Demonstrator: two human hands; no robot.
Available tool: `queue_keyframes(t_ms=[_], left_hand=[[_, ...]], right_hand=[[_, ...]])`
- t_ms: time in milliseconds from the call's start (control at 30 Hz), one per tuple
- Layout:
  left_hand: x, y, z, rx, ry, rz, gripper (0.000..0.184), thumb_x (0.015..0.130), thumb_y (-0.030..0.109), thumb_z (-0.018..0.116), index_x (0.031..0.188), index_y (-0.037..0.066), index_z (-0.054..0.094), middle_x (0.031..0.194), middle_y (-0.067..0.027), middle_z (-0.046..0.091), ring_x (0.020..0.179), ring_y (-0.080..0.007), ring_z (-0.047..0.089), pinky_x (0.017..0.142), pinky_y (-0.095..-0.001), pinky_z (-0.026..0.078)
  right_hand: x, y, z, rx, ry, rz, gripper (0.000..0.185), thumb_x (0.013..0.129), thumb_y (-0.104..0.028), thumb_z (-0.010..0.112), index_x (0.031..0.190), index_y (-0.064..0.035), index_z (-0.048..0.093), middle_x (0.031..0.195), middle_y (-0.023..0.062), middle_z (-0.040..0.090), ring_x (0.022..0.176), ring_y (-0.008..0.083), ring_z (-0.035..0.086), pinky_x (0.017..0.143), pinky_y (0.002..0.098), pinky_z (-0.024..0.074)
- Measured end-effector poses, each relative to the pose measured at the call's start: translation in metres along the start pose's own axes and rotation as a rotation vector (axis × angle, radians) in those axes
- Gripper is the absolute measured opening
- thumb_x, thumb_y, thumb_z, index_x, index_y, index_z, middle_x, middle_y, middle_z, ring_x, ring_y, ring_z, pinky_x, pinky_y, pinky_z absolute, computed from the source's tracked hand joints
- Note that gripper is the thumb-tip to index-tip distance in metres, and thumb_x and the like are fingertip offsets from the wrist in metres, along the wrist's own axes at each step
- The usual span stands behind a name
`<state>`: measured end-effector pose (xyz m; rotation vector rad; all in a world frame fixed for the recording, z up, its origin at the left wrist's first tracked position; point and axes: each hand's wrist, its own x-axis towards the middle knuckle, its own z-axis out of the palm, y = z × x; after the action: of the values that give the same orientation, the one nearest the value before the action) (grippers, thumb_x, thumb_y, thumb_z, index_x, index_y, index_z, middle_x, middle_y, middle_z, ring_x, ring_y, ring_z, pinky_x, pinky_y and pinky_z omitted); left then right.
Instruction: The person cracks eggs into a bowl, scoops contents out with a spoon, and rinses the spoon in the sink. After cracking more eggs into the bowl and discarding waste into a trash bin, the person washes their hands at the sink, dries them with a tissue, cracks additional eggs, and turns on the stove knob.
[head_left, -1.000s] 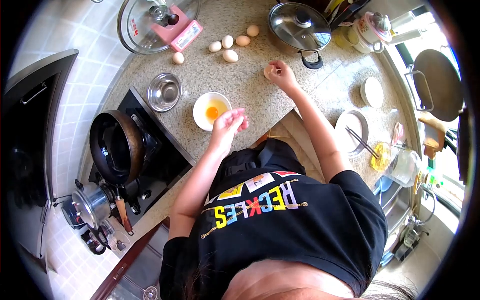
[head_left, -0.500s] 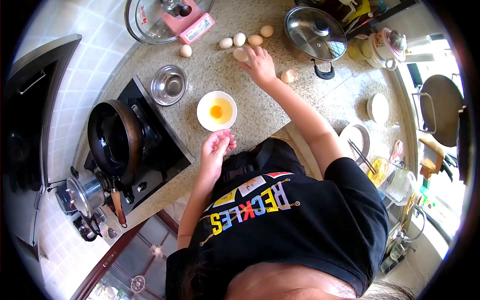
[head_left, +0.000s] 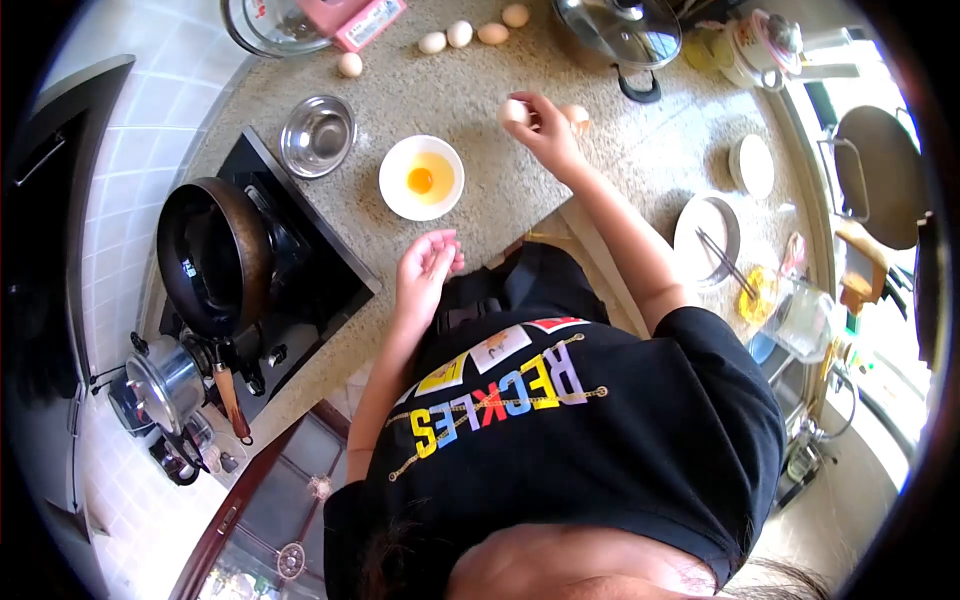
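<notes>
My right hand (head_left: 548, 132) is closed around an egg (head_left: 514, 111), raised over the counter to the right of the bowl. Just behind its fingers lies a broken eggshell (head_left: 577, 117). A white bowl (head_left: 389, 190) holds one cracked egg, its yolk (head_left: 420, 180) whole in the clear white. My left hand (head_left: 425, 268) hovers at the counter's edge below the bowl, fingers curled in and thumb against them, with nothing visible in it. Several whole eggs (head_left: 492, 34) rest at the back, and a single egg (head_left: 350, 64) sits apart to their left.
A steel bowl (head_left: 318, 137) stands beside the gas hob, where a black wok (head_left: 215, 255) sits. At the back are a pink scale (head_left: 370, 22) and a lidded pan (head_left: 620, 45). To the right are a pan with chopsticks (head_left: 707, 238) and a small white bowl (head_left: 752, 167).
My right hand has picked up an egg from the counter and drawn it back toward me. The view has shifted, so the counter items appear higher. My left hand stays near the bowl.
</notes>
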<state>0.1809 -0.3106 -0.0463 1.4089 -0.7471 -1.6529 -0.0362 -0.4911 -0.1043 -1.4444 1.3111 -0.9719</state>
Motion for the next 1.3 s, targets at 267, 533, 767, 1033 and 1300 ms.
queue_keyframes(t_ms=[267, 533, 767, 1033, 1300], left_hand=[[0.012, -0.012, 0.006, 0.091, -0.195, -0.019, 0.023, 0.092, 0.009, 0.054, 0.113, -0.001, 0.055, 0.099, -0.0078, 0.06, 0.083, -0.0116, 0.059, 0.076, -0.0251, 0.051], [0.005, -0.024, 0.013, 0.265, -0.307, -0.014, 0.019, 0.09, 0.007, 0.057, 0.107, 0.0, 0.058, 0.09, -0.0022, 0.06, 0.076, -0.0076, 0.058, 0.068, -0.022, 0.051], [-0.002, -0.026, 0.001, 0.34, -0.34, -0.043, 0.024, 0.091, 0.01, 0.056, 0.113, 0.0, 0.056, 0.1, -0.0075, 0.061, 0.083, -0.0106, 0.059, 0.074, -0.0237, 0.05], [-0.008, -0.019, -0.005, 0.281, -0.292, -0.064, 0.024, 0.092, 0.011, 0.056, 0.113, -0.001, 0.056, 0.099, -0.0071, 0.061, 0.084, -0.0106, 0.058, 0.075, -0.0244, 0.05], [0.022, 0.055, -0.01, 0.148, -0.128, 0.22, 0.03, 0.091, 0.008, 0.057, 0.119, -0.001, 0.053, 0.104, -0.0078, 0.061, 0.092, -0.0133, 0.06, 0.079, -0.0266, 0.051]], right_hand=[[-0.148, 0.036, -0.032, -0.324, 0.239, -0.001, 0.041, 0.077, -0.01, 0.069, 0.114, -0.0044, 0.053, 0.102, 0.0139, 0.055, 0.085, 0.0236, 0.06, 0.064, 0.0309, 0.0536], [-0.164, 0.034, -0.008, -0.476, 0.454, -0.251, 0.043, 0.074, -0.003, 0.069, 0.114, -0.0055, 0.053, 0.104, 0.0151, 0.053, 0.094, 0.033, 0.054, 0.08, 0.0383, 0.0476], [-0.163, 0.014, -0.006, -0.467, 0.491, -0.235, 0.043, 0.074, -0.003, 0.069, 0.114, -0.0031, 0.053, 0.101, 0.0158, 0.054, 0.091, 0.0334, 0.055, 0.079, 0.0381, 0.048], [-0.157, -0.003, -0.008, -0.296, 0.416, -0.005, 0.047, 0.077, -0.011, 0.07, 0.119, -0.0036, 0.052, 0.098, 0.0139, 0.055, 0.084, 0.0244, 0.059, 0.068, 0.031, 0.0519], [-0.094, -0.095, 0.003, 0.737, -0.299, 0.37, 0.037, 0.094, -0.024, 0.053, 0.12, 0.0022, 0.046, 0.102, 0.0126, 0.06, 0.085, 0.0152, 0.06, 0.074, 0.0248, 0.0506]])
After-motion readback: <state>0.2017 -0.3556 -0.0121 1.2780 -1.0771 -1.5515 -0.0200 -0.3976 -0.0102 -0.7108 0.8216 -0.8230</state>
